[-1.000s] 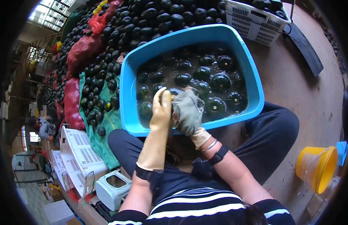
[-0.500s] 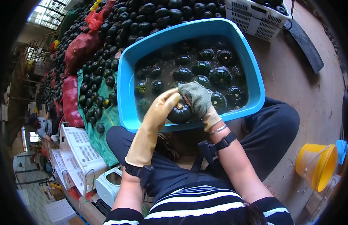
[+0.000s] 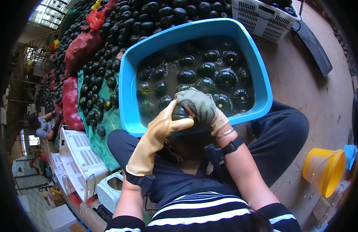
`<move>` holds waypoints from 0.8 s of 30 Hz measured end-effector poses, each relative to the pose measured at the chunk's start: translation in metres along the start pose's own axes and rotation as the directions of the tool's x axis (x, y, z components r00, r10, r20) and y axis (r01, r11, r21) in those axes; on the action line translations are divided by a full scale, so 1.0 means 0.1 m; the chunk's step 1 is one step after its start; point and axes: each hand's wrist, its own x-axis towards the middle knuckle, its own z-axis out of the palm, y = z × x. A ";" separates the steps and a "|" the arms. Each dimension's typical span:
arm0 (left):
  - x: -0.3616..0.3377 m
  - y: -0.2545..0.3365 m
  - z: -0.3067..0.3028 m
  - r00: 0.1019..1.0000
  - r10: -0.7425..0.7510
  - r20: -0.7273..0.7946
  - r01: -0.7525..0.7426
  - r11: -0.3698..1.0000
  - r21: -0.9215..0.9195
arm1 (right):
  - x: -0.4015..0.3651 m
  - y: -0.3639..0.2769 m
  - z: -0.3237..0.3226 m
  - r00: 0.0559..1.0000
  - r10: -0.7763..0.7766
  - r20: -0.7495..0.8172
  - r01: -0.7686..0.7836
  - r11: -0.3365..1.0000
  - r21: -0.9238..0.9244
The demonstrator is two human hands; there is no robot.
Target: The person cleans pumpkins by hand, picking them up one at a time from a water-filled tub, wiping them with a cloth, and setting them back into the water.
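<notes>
A small dark green pumpkin (image 3: 179, 112) is between my two hands, above the near edge of a blue tub (image 3: 128, 92). My left hand (image 3: 163, 125), in a cream rubber glove, grips it from the left with thumb and fingers around its side. On the right, my right hand (image 3: 202, 106) wears a grey-green cloth glove over a cream cuff and is curled over the pumpkin; brown stains mark the cloth near the fingers. Part of the pumpkin is hidden by both gloves. Murky water in the tub holds several wet pumpkins (image 3: 225, 78).
Beyond the tub rises a large heap of dark pumpkins (image 3: 148, 17). Red mesh sacks (image 3: 81, 52) and a green sheet (image 3: 92, 139) lie left, near white crates (image 3: 84, 158). A yellow bucket (image 3: 322, 170) stands right. Another person (image 3: 45, 125) is far left.
My left hand has shifted its grip, its thumb now lying across the pumpkin's near side. The pumpkin has turned, its stem end no longer showing. My right hand has tilted over its top.
</notes>
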 end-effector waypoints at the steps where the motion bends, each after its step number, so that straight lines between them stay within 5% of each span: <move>1: 0.05 -0.11 0.01 1.000 -0.019 0.000 0.019 0.987 -0.160 | 0.02 0.02 0.03 0.993 -0.003 -0.122 0.001 1.000 -0.011; 2: 0.14 -0.25 0.03 0.994 0.104 -0.041 -0.112 0.950 -0.290 | 0.04 -0.01 0.06 0.970 -0.001 -0.245 -0.003 1.000 -0.017; 3: 0.23 -0.38 0.08 0.976 0.031 -0.215 -0.131 0.872 -0.472 | 0.03 -0.06 0.08 0.925 -0.012 -0.380 -0.019 0.997 -0.076; 4: 0.34 -0.47 0.10 0.927 -0.068 -0.369 -0.193 0.756 -0.626 | 0.09 -0.10 0.08 0.960 0.258 -0.105 -0.273 0.946 -0.174; 5: 0.52 -0.70 0.06 0.930 0.000 -0.368 -0.225 0.791 -0.569 | 0.03 0.03 0.53 0.899 0.151 -0.410 -0.208 0.973 -0.097; 6: 0.66 -0.85 0.02 0.931 0.064 -0.358 -0.253 0.822 -0.511 | -0.06 0.18 0.96 0.733 0.062 -0.677 -0.123 0.992 -0.043; 7: 0.70 -0.84 0.03 0.894 0.105 -0.435 -0.249 0.925 -0.288 | -0.04 0.03 0.57 0.912 -0.008 -0.410 -0.195 0.871 -0.451; 8: 0.65 -0.73 0.09 0.894 0.101 -0.436 -0.247 0.924 -0.292 | 0.04 -0.01 0.20 0.975 0.196 -0.101 -0.204 0.975 -0.087; 10: 0.48 -0.45 0.24 0.924 0.004 -0.382 -0.089 0.975 -0.206 | 0.03 0.07 0.07 0.975 0.093 -0.204 -0.105 0.993 -0.045; 11: 0.57 -0.69 0.26 0.825 0.256 -0.503 -0.179 0.964 0.196 | 0.01 0.19 0.09 0.986 0.135 -0.103 -0.131 0.991 0.040; 12: 0.60 -0.74 0.24 0.826 0.258 -0.502 -0.180 0.963 0.200 | 0.00 0.18 0.17 0.985 0.134 -0.106 -0.130 0.991 0.041; 14: 0.71 -0.67 0.18 0.893 0.003 -0.449 -0.172 0.926 -0.336 | -0.03 0.08 0.38 0.905 0.282 -0.318 -0.372 0.887 -0.275; 15: 0.94 -1.09 -0.05 0.936 -0.034 -0.350 -0.077 0.951 -0.299 | -0.09 0.04 0.53 0.974 0.123 -0.189 -0.203 0.847 -0.492; 16: 1.09 -1.28 -0.13 0.920 0.039 -0.391 -0.105 0.983 -0.149 | 0.06 -0.22 0.30 0.963 0.215 -0.163 -0.244 0.950 -0.192; 17: 1.06 -1.19 -0.14 0.881 0.145 -0.450 -0.157 0.988 0.011 | 0.18 -0.33 0.15 0.941 0.335 0.055 -0.283 0.865 -0.414; 18: 0.96 -1.00 -0.09 0.828 0.267 -0.492 -0.211 0.963 0.167 | 0.12 -0.25 0.11 0.964 0.264 -0.032 -0.262 0.922 -0.284; 19: 0.88 -0.70 -0.05 0.859 0.198 -0.472 -0.176 0.980 0.091 | 0.19 -0.08 0.03 0.994 0.108 0.015 -0.107 0.993 -0.057; 20: 0.80 -0.38 -0.04 0.888 0.132 -0.440 -0.136 0.990 0.023 | 0.17 -0.10 -0.17 0.895 0.372 0.246 -0.446 0.730 0.518; 21: 0.77 -0.20 -0.03 0.927 0.042 -0.373 -0.089 0.990 -0.110 | 0.05 -0.06 -0.14 0.970 0.226 -0.089 -0.165 0.880 0.445; 22: 0.75 -0.04 -0.04 0.954 -0.051 -0.296 -0.021 0.972 -0.235 | -0.10 0.00 -0.02 0.925 0.006 -0.379 0.108 0.954 0.279; 24: 0.84 0.04 -0.01 0.985 0.047 -0.167 -0.106 0.924 -0.367 | -0.27 0.09 0.26 0.879 0.126 -0.460 0.065 0.923 0.378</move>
